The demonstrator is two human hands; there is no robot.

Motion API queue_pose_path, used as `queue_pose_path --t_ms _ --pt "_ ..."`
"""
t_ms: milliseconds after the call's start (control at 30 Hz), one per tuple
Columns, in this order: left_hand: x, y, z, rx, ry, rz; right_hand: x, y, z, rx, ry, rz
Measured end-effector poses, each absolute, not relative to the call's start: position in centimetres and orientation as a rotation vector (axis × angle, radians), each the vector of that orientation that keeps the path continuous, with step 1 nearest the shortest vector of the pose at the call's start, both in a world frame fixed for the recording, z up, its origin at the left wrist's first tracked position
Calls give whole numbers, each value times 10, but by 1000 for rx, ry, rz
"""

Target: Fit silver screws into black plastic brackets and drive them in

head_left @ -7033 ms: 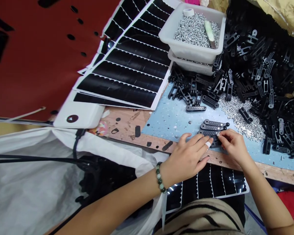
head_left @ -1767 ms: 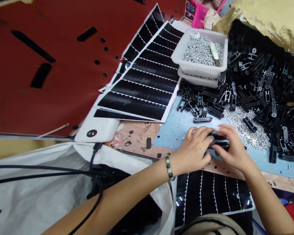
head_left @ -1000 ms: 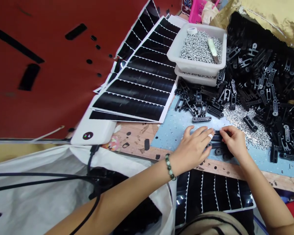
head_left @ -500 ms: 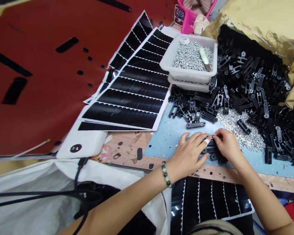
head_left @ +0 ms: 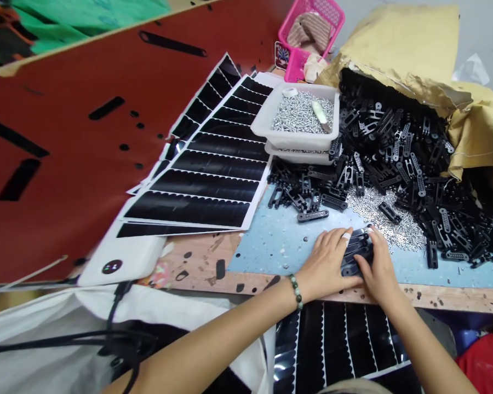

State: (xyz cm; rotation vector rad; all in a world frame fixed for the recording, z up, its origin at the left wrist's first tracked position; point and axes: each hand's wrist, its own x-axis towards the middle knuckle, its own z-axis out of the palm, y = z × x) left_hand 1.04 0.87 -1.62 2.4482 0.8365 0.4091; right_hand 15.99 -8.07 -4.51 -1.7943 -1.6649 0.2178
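Centred on the hands: at 8 o'clock, the white sack (head_left: 45, 309) gapes, its dark contents indistinct. The left hand (head_left: 326, 268) and right hand (head_left: 380, 271), both curled, together grip the row of black parts (head_left: 356, 249) over the blue sheet (head_left: 279, 238), near the table's wooden edge (head_left: 205, 276). At 1 o'clock lie loose metal hardware (head_left: 380, 216) and the dark heap (head_left: 402, 150). At 11, the upper tub (head_left: 299, 141), holding silver screws (head_left: 293, 117), a white roll (head_left: 290, 92) and a pale-handled tool (head_left: 319, 112), sits on the lower tub (head_left: 304, 157), containing small metal pieces. Beyond: the paper sack (head_left: 402, 44), open, at 1; the pink basket (head_left: 332, 15), holding striped cloth (head_left: 310, 33), at 11; the red panel (head_left: 86, 131) at 10.
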Motion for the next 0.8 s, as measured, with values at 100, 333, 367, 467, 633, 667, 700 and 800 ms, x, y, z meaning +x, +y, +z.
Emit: queue_pose_path --t_ms 100,333,367,467,633,667,700,800 --pt "19 2 -22 2446 912 485 152 -76 -49 -1763 -1809 263" --pt "19 0 -24 2503 932 495 153 -70 -53 -1858 -1698 179" --pt "19 0 -22 2510 931 483 154 -69 -55 -1868 -1660 181" --pt "19 2 -17 2533 938 423 157 -70 -51 -1813 -1545 173" --pt "30 3 -16 2511 983 353 153 -107 -2 -1434 -1277 472" --pt "32 3 -17 2501 983 355 150 -119 12 -1348 -1255 636" --pt "32 4 -16 2491 981 366 147 -130 27 -1253 -1319 825" --pt "18 3 -2 2443 999 456 140 -160 61 -1032 -1575 1210"
